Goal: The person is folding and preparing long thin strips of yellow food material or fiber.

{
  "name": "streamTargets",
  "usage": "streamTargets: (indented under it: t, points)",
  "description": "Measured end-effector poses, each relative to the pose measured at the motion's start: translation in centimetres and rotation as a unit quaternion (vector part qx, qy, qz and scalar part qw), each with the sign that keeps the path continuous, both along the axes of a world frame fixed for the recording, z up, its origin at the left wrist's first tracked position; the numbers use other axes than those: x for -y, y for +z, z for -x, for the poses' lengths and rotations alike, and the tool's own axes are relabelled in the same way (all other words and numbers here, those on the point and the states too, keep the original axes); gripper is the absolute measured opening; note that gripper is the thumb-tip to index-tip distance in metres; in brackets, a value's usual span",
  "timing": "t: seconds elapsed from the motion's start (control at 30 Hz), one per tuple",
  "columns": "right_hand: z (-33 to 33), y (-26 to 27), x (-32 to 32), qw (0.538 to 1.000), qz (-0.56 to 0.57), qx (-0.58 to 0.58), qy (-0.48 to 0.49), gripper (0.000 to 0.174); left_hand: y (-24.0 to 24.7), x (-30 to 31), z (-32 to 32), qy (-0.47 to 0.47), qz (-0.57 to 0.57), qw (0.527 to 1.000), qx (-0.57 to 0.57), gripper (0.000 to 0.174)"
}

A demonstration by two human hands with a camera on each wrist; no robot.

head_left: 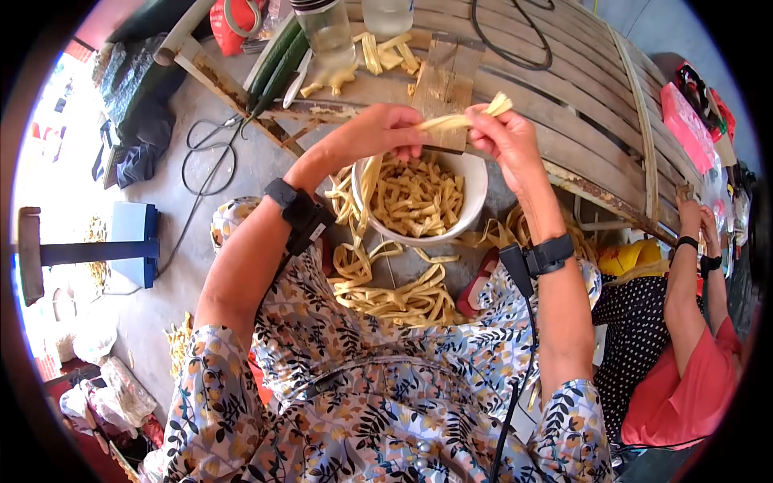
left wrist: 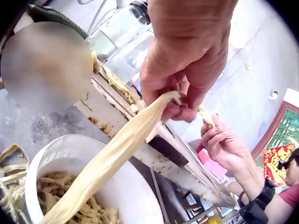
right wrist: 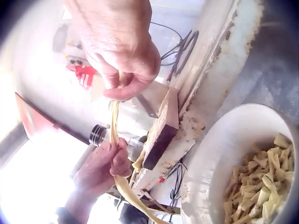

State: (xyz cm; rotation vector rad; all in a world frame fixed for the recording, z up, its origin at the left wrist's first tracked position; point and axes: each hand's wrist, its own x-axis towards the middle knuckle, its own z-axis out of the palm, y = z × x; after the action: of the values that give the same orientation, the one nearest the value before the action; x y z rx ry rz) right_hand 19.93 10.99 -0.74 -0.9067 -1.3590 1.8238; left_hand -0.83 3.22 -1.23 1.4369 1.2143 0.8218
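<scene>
A long, soft, pale yellow strip [head_left: 444,123] is stretched between my two hands over the white bucket. My left hand [head_left: 388,133] pinches it, and its loose length [left wrist: 110,158] hangs down past the bucket's rim in the left wrist view. My right hand [head_left: 509,138] grips the strip near its end, thumb against fingers; a short frayed tip sticks out above. Just behind the hands, a wooden block [head_left: 448,68] lies at the table's edge. Below, the white bucket [head_left: 477,193] holds many short cut yellow pieces [right wrist: 261,186].
More strips [head_left: 394,298] lie heaped at my feet around the bucket. On the slatted table [head_left: 580,121] are cucumbers [head_left: 278,64], a clear jar [head_left: 326,36], folded yellow pieces [head_left: 378,55] and a black cable [head_left: 527,60]. Another person [head_left: 684,378] sits at the right.
</scene>
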Motion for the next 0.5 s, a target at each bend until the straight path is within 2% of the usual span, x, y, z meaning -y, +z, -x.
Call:
streamTargets:
  t: [0.1, 0.23, 0.5]
  points:
    - [0.1, -0.1, -2.3, 0.996, -0.009, -0.051, -0.077, 0.022, 0.9, -1.0, 1.1, 0.081, -0.058, 0.991, -0.087, 0.018]
    - [2.1, -0.4, -4.2, 0.985, -0.023, -0.104, -0.138, 0.02, 1.4, -3.6, 1.8, 0.184, -0.094, 0.978, -0.013, 0.02]
    - [3.8, -1.2, -5.2, 0.977, -0.019, -0.113, -0.178, 0.016, 0.1, -5.9, 2.1, 0.245, -0.09, 0.965, -0.032, 0.021]
